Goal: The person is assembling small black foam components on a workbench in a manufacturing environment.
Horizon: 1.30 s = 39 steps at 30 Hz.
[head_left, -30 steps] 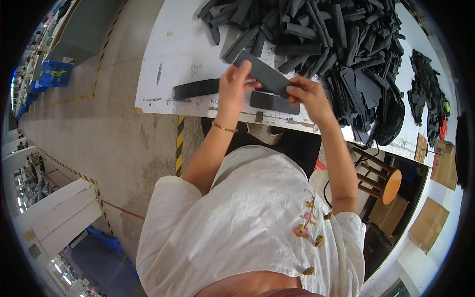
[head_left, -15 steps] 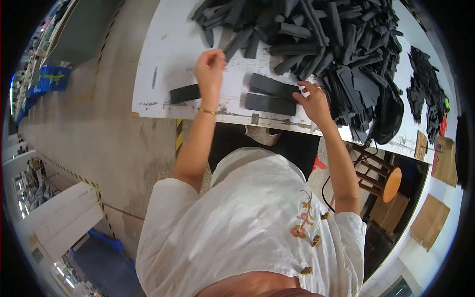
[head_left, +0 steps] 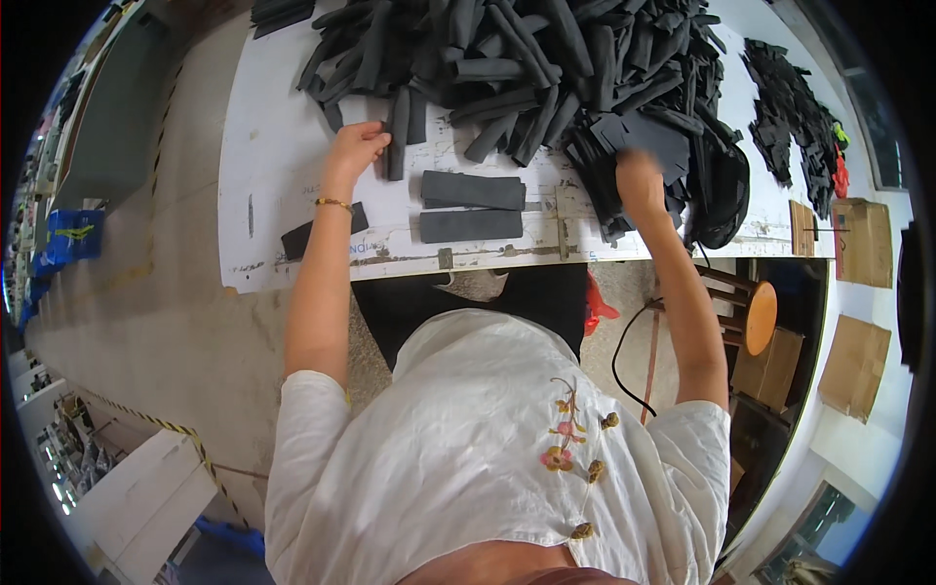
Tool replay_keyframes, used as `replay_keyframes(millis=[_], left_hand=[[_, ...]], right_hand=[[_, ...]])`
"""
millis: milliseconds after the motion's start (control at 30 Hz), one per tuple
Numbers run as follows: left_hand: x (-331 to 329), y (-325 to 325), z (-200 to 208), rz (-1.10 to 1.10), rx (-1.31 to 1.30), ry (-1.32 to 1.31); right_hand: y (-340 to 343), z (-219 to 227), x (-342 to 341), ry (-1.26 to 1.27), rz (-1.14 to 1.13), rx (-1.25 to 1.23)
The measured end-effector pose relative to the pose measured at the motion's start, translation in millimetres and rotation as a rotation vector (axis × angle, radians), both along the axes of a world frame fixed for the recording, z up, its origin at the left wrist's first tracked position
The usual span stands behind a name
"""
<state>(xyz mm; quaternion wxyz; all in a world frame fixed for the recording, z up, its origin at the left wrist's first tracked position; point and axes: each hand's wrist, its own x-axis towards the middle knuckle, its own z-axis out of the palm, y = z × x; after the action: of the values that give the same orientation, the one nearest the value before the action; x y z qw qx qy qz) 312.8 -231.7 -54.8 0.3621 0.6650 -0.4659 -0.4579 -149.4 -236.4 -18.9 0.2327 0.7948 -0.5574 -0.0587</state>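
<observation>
Charcoal-grey tube-like strips (head_left: pixel 507 70) lie heaped over the far part of the white desk (head_left: pixel 268 180) on my head feed. I have the left grip (head_left: pixel 356 153) at the heap's near edge, fingertips drawn together against one strip (head_left: pixel 398 146) that points toward the person; whether they have closed on it, I cannot tell. The right grip (head_left: pixel 639 182) is blurred over a fanned stack of flat dark pieces (head_left: pixel 592 166), and I cannot make out whether it holds any. Between the forearms I see two flat strips (head_left: pixel 472 226), one just beyond the other; another dark strip (head_left: pixel 296 242) lies partly behind the left forearm. For writing, I find blue lettering (head_left: pixel 367 248) on the desk near its front edge, just right of that forearm. A black bag (head_left: pixel 723 185) sits right of the stack.
</observation>
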Motion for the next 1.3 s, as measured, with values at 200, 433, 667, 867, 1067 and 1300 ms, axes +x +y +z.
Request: replay_keyframes(millis=[200,433,667,867,1067,1300], left_hand=[[-7.0,21.1,7.4,0.154,-0.009,0.291],[-43.5,70.3,26.1,0.388,0.012,1.018],[-76.3,75.7,36.6,0.428,0.007,1.273],[-87.6,77.4,53.2,0.341,-0.039,1.110],[-91.7,78.4,53.8,0.266,0.063,1.407],[-89.3,81.9,42.0,0.355,-0.064,1.185]], right_hand=[[3.1,22.7,6.1,-0.007,-0.014,0.109],[14.3,51.4,11.3,-0.505,0.322,-0.108],[-1.8,84.9,11.8,-0.527,0.315,-0.124],[-15.2,83.0,-17.8,-1.439,-0.035,0.185],[-22.2,62.3,-15.4,-1.747,0.121,0.321],[-30.4,76.8,-7.1,-1.934,0.208,0.176]])
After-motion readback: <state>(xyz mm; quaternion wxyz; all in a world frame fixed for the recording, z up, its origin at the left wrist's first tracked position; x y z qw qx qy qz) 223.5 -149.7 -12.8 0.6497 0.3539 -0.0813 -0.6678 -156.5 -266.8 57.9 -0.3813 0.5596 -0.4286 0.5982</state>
